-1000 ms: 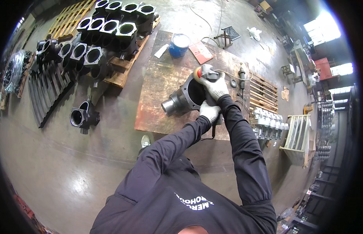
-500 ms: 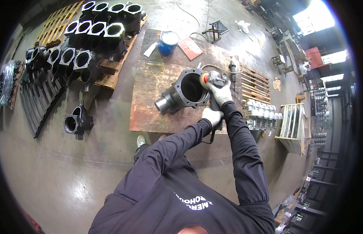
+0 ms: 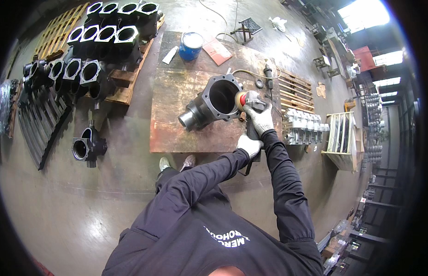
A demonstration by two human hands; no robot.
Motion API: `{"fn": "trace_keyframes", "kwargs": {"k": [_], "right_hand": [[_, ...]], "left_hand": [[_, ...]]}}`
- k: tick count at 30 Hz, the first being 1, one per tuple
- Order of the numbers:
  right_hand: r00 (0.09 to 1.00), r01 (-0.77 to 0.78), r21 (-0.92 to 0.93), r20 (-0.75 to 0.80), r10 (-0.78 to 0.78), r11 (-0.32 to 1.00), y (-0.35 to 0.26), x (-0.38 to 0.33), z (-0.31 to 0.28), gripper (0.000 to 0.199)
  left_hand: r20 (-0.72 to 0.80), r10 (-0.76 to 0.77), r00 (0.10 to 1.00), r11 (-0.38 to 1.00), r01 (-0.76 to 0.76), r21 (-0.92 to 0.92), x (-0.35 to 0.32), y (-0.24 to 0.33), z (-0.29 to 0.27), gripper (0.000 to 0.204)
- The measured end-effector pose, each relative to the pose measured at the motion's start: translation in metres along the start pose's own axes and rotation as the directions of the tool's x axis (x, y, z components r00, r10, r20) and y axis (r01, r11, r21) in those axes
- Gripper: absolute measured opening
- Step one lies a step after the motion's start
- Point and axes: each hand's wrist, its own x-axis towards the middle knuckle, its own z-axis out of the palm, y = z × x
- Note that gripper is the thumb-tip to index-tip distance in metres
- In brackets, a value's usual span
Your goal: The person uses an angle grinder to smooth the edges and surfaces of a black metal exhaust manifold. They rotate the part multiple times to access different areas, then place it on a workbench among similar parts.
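Note:
A black cast housing point(image 3: 213, 103) with a round flange opening lies on its side on a rusty steel plate point(image 3: 170, 112). Both my hands wear white gloves and grip one angle grinder point(image 3: 250, 108). My right hand point(image 3: 261, 120) clasps the grinder's head. My left hand point(image 3: 249, 145) clasps its rear handle. The grinder's red-backed disc point(image 3: 241, 100) sits against the right rim of the housing's flange.
A blue can point(image 3: 191, 46), a red sheet point(image 3: 217, 51) and a hand tool with a cable point(image 3: 268, 73) lie at the plate's far end. Several black housings point(image 3: 108, 37) stand on pallets at left, one alone on the floor point(image 3: 87, 148). Grey castings point(image 3: 303, 126) and a crate point(image 3: 342, 138) stand at right.
The view has shifted, so the plate and housing sit lower and further right in the picture. Both hands keep hold of the grinder at the flange rim.

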Motion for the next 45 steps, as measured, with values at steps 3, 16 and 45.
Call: {"fn": "trace_keyframes", "kwargs": {"k": [3,16,45], "right_hand": [[1.0,0.006,0.057,-0.011,-0.006,0.998,-0.009,0.013,0.013,0.091],[0.998,-0.03,0.103,-0.052,0.035,0.994,0.02,-0.046,-0.004,0.085],[0.931,0.275,-0.028,0.259,-0.259,0.961,0.035,-0.011,-0.02,0.101]], "left_hand": [[0.015,0.092,0.996,0.99,-0.089,-0.112,0.018,0.001,-0.008,0.027],[0.073,-0.008,0.997,0.999,0.006,0.032,-0.025,-0.048,0.008,0.075],[-0.136,0.041,0.99,0.902,-0.096,-0.422,-0.038,-0.018,0.056,0.032]]}}
